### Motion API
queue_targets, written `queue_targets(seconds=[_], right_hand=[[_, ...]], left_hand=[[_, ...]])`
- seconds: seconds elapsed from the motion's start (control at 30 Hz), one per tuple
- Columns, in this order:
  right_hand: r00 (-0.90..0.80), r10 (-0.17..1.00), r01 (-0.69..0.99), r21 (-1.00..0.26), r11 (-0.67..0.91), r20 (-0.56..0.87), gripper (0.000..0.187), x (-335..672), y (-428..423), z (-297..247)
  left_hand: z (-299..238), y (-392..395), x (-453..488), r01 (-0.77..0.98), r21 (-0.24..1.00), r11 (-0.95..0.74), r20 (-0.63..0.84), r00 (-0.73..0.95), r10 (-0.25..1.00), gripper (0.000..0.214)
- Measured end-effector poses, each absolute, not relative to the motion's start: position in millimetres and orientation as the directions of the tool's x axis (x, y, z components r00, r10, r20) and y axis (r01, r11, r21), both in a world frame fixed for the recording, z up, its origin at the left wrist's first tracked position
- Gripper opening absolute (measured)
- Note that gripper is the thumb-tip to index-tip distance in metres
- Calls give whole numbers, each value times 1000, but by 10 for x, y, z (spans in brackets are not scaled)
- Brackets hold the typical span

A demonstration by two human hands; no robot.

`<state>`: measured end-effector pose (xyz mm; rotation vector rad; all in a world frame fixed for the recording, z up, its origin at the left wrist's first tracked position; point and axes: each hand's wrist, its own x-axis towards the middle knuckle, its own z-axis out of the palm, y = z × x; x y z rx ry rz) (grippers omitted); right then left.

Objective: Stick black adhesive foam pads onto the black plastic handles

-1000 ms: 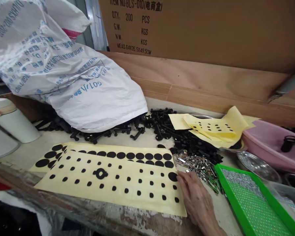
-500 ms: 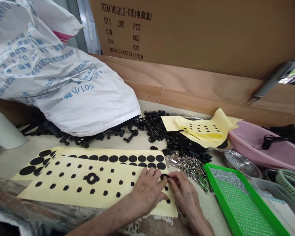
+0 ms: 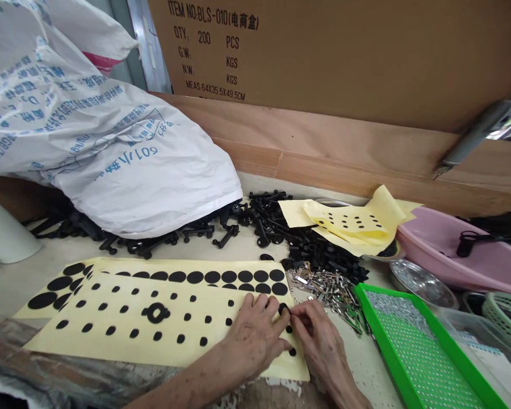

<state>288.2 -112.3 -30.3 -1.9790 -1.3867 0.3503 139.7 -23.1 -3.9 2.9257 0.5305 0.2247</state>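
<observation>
A pale yellow backing sheet (image 3: 97,346) with rows of small black stickers lies in front of me. My left hand (image 3: 255,336) rests on its right part, fingers stretched out over the sheet. By its index fingertip is a black round piece (image 3: 283,307), whose exact kind I cannot make out. My right hand (image 3: 321,338) pinches that piece's right edge between thumb and forefinger. A black ring-shaped part with side lugs (image 3: 166,313) sits on the sheet's middle. Under this sheet, another one with larger black round stickers (image 3: 196,277) shows.
Metal pieces (image 3: 319,287) and black plastic parts (image 3: 264,221) are heaped behind my hands. At right stand a green tray (image 3: 392,363), a pink basin (image 3: 434,250) and a metal bowl (image 3: 423,284). A white sack (image 3: 166,187) and carton (image 3: 323,62) are at the back.
The view has shifted slightly. Both hands keep nearly the same places, the right still pinching the black round piece beside the left index finger.
</observation>
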Motion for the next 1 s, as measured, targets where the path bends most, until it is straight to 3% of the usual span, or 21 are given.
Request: queue_targets(seconds=[0.3,0.47,0.57,0.73,0.77,0.87,1.0], right_hand=[[221,973,659,-746,-94,73,17,3032,-1123,-221],[125,992,494,-868,-57,6,15,3096,-1190,-85],[152,988,337,-938,-86,-36,16,3094,-1255,53],[279,946,67,-980,-188,-162,18,2913,-1265,175],[292,936,20,-977,-210,-196,18,2864,-1247,171],[392,883,-140,-966,-220,-258,24,2738,-1171,115],[531,805,-261,-955,-141,-264,49,2638,-1073,11]], left_hand=[[-31,-243,1364,332,173,-927,107,930,352,43],[-98,-244,1224,363,332,-871,153,890,430,51],[-49,-215,1182,343,457,-820,147,880,451,41],[104,-204,1255,318,822,-472,87,749,656,3],[123,-208,1271,309,863,-400,73,707,703,7],[155,-207,1279,276,934,-226,13,607,795,14],[171,-165,1216,205,977,54,-152,500,853,15]])
